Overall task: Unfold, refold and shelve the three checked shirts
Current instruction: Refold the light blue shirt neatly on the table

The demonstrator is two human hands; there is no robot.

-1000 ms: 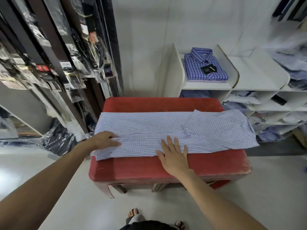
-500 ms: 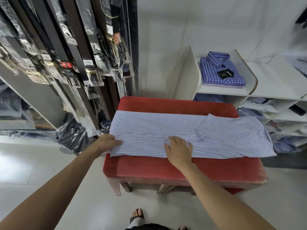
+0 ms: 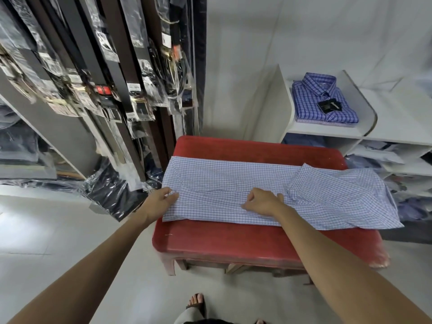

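A pale checked shirt [image 3: 233, 183] lies stretched lengthwise across the red bench [image 3: 245, 239], folded into a long strip with its collar end bunched toward the right, where it overhangs the bench's right edge. The left hand [image 3: 161, 199] sits at the strip's left end and pinches a fold of cloth there between thumb and fingers, much as it did half a second ago. The right hand [image 3: 263, 201] has changed more: a second ago it lay flat with fingers spread on the near edge of the shirt, and now its fingers are curled, gathering a ridge of fabric near the middle of the strip. The shirt itself has kept its place on the bench, though the view has swung left, so bench and shelves sit further right in the picture. A darker blue checked shirt [image 3: 323, 101] lies folded with a black tag on the top level of the white shelf unit [image 3: 327, 133] at far right. Bagged belts [image 3: 131, 73] hang on the left.
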